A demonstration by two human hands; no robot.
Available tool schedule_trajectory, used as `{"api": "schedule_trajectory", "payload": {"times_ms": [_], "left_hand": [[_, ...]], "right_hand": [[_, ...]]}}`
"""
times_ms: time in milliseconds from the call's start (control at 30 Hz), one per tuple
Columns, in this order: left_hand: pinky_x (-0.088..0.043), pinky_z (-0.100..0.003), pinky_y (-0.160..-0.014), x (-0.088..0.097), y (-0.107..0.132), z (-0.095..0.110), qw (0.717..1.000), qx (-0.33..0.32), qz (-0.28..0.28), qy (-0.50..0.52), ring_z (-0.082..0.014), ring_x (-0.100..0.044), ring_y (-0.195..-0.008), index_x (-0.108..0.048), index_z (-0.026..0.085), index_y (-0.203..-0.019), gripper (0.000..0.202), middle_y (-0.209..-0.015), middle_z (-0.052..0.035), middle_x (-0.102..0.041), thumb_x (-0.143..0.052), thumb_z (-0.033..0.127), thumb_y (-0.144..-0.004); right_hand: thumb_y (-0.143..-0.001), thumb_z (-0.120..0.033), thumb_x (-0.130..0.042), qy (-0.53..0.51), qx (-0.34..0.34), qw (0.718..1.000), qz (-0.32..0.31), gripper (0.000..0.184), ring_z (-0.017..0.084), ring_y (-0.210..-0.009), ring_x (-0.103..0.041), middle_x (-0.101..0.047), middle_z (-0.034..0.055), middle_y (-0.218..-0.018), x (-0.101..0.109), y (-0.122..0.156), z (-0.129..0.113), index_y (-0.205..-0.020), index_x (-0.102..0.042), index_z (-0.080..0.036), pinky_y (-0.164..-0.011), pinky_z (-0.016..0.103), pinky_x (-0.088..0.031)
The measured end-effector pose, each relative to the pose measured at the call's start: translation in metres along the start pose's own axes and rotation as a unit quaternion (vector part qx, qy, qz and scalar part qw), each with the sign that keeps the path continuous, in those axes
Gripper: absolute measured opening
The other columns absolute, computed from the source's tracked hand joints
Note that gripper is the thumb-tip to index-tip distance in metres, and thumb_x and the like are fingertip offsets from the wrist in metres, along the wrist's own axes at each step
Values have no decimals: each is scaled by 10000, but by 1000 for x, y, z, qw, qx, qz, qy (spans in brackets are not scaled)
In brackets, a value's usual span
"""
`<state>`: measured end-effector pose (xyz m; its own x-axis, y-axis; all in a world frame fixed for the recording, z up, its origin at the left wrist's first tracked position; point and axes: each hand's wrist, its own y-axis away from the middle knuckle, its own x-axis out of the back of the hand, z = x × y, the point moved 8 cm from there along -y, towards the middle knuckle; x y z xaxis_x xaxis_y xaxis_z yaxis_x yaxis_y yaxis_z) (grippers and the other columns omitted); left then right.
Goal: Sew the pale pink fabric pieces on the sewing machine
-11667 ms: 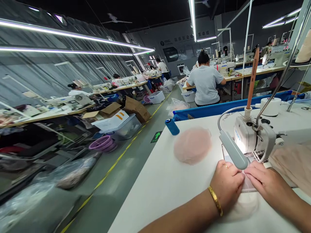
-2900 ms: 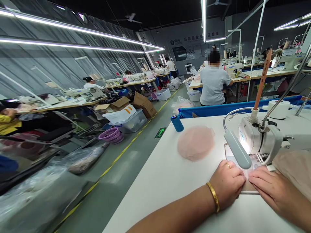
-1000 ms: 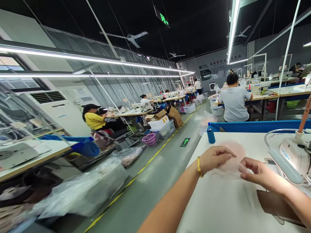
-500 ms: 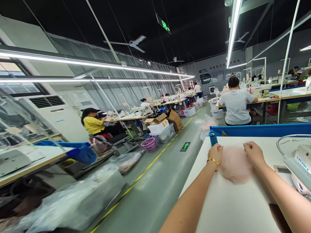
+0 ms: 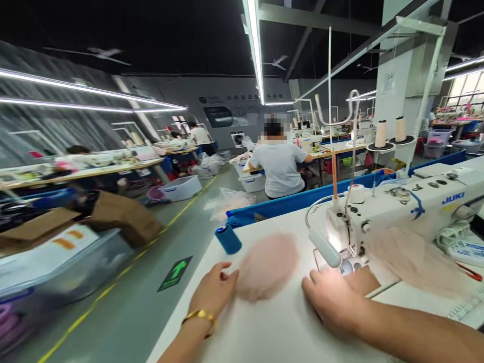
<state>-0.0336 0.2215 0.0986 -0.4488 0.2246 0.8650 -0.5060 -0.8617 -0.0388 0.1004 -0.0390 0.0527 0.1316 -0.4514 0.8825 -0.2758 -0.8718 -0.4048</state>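
Note:
A round piece of sheer pale pink fabric (image 5: 269,267) lies on the white sewing table (image 5: 260,335), slightly blurred. My left hand (image 5: 214,292), with a gold bangle at the wrist, is at its left edge. The thumb touches or nearly touches the fabric, with a gap between thumb and index finger. My right hand (image 5: 335,300) rests apart from the fabric, just in front of the sewing machine's needle area (image 5: 346,252). Its fingers are loosely bent, nothing visible in them; their undersides are hidden. More sheer pink fabric (image 5: 416,259) lies under the machine arm (image 5: 434,201).
A blue thread spool (image 5: 228,239) stands at the table's far left corner. A blue cloth trough (image 5: 302,194) runs along the far edge. Thread cones (image 5: 381,135) stand behind the machine. Left is an aisle with a yellow line (image 5: 113,287). A co-worker (image 5: 278,166) sits ahead.
The view has swung right, bringing the sewing machine into sight. My right hand has left the fabric's edge and moved right toward the machine. The fabric now lies on the table.

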Motion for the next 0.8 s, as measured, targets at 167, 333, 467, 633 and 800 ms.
{"api": "schedule_trajectory", "payload": {"times_ms": [167, 333, 467, 633, 800], "left_hand": [[-539, -370, -667, 11, 29, -16, 987, -108, 116, 31, -260, -629, -712, -715, 195, -1089, 468, -892, -64, -698, -551, 556, -840], [-554, -299, -562, -16, 103, 41, 950, -298, 61, 67, -213, -647, -704, -730, 224, -1074, 365, -955, -67, -720, -548, 519, -963], [-622, -355, -838, -47, 187, 115, 867, -492, 29, 72, -238, -724, -953, -698, 238, -1191, 238, -1067, -86, -755, -544, 220, -1011], [-588, -479, -998, -105, 238, 174, 811, -575, -102, 28, -302, -689, -1159, -623, 193, -1357, 423, -1306, -147, -722, -535, 124, -949], [-448, -570, -1199, -153, 241, 204, 793, -573, -206, -24, -370, -514, -1463, -476, 146, -1550, 641, -1602, -171, -535, -657, 407, -993]], "right_hand": [[-908, -112, -605, 72, 32, 994, 81, 128, 212, -749, -617, -718, 46, -833, 57, 102, 30, -862, -679, -207, -709, 348, -472], [-978, -104, -523, 84, 5, 989, 118, 307, 294, -1011, -679, -772, 160, -1153, 90, 140, 59, -1249, -661, -145, -893, 447, -506], [-1000, -240, -593, -86, 129, 988, 13, 378, 240, -1098, -702, -768, 98, -1235, 71, 144, 12, -1378, -583, -223, -935, 364, -547], [-1063, -164, -490, -163, 97, 981, 24, 244, 192, -966, -707, -774, 70, -1102, 81, 144, 18, -1249, -628, -241, -873, 335, -556], [-1081, -245, -458, -69, -14, 996, 48, 284, 245, -1099, -714, -772, 109, -1208, 86, 144, 88, -1261, -677, -246, -969, 428, -579]]}}
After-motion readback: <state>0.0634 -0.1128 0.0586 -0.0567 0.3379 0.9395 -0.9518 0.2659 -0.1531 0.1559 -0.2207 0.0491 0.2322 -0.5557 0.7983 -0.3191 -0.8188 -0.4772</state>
